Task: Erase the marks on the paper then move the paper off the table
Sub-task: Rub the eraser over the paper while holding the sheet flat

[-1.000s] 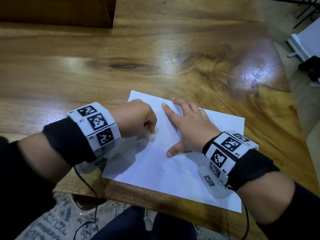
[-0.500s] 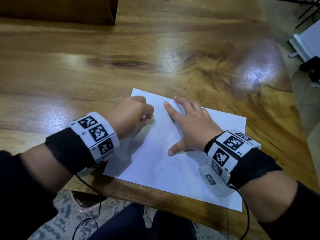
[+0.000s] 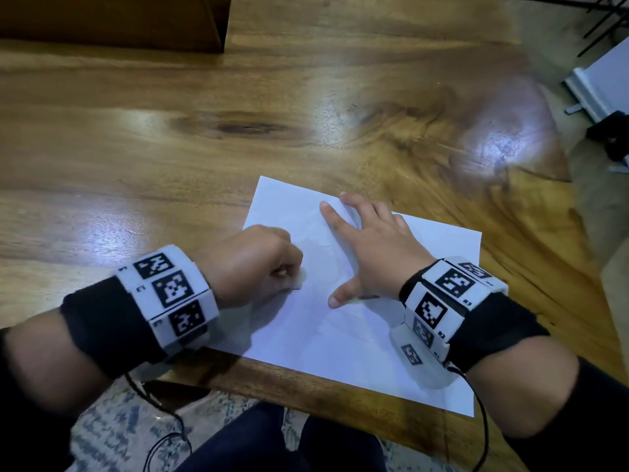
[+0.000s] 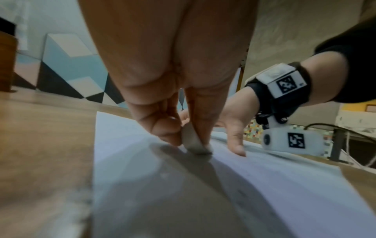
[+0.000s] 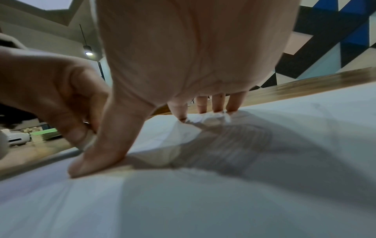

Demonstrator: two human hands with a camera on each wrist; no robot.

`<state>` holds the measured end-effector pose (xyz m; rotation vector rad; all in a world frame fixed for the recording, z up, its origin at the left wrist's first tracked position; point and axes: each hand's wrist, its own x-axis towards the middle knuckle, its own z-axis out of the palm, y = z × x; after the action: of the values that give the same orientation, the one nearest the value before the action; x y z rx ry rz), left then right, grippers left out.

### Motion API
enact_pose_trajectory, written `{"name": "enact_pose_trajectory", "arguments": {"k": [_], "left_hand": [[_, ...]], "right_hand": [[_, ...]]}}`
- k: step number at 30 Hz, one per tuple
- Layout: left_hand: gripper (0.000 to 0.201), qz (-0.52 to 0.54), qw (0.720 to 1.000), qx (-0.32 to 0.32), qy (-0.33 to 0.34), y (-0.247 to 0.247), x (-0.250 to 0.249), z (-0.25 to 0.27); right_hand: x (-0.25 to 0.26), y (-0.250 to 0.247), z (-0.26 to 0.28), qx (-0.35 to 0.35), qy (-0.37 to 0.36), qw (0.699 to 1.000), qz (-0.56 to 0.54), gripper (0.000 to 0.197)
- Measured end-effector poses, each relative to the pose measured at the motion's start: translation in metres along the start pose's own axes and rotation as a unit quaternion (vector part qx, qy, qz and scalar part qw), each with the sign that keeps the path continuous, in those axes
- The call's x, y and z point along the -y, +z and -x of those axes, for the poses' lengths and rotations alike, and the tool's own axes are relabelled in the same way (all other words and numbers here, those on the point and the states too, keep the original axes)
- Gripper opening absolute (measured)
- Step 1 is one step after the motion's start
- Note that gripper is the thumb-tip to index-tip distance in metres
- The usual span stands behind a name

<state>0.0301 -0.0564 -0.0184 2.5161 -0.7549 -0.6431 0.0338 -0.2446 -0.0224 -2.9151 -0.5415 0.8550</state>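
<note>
A white sheet of paper (image 3: 340,338) lies at the near edge of the wooden table (image 3: 170,158), with faint grey curved lines on it between my hands. My left hand (image 3: 289,270) pinches a small white eraser (image 3: 300,278) and presses its tip on the sheet's left part; the left wrist view shows the eraser (image 4: 193,141) between thumb and fingers, touching the paper (image 4: 264,185). My right hand (image 3: 357,253) lies flat with spread fingers on the sheet's middle, holding it down. A thin dark stick shows under its thumb (image 5: 101,145). The paper (image 5: 223,201) wrinkles slightly by the fingertips.
A dark wooden box (image 3: 112,22) stands at the far left of the table. The table's right edge curves away to the floor, where a white object (image 3: 606,80) stands. Below the near edge are a patterned rug (image 3: 112,434) and my legs.
My left hand, with the eraser, slid away across the sheet and has now come back toward the near edge. The right hand and the paper have stayed where they were.
</note>
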Motion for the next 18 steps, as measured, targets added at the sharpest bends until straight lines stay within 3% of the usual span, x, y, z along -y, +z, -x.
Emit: {"name": "enact_pose_trajectory", "arguments": {"k": [5,8,11,13,16,18], "left_hand": [[0.013,-0.033,0.995,-0.086,-0.041,-0.009,0.003,-0.035],[0.006,-0.01,0.999,-0.029,-0.037,-0.001,-0.001,-0.021],[0.015,-0.028,0.998,0.053,0.006,0.005,-0.006,0.001],[0.012,-0.048,0.998,0.036,0.012,-0.001,-0.006,-0.008],[0.014,-0.041,0.998,-0.036,-0.032,-0.011,-0.002,-0.038],[0.007,-0.043,0.998,-0.034,-0.032,-0.009,-0.004,-0.04]], "right_hand": [[-0.001,0.001,0.001,-0.002,-0.003,1.0,-0.001,0.128],[-0.001,0.001,0.0,-0.002,-0.003,1.0,0.001,0.128],[-0.001,0.001,0.0,-0.006,-0.004,1.0,0.003,0.129],[-0.001,0.002,0.0,-0.008,-0.005,1.0,0.003,0.129],[-0.001,0.002,0.0,-0.007,-0.007,1.0,0.004,0.129],[-0.002,0.002,0.0,-0.007,-0.007,1.0,0.002,0.129]]}}
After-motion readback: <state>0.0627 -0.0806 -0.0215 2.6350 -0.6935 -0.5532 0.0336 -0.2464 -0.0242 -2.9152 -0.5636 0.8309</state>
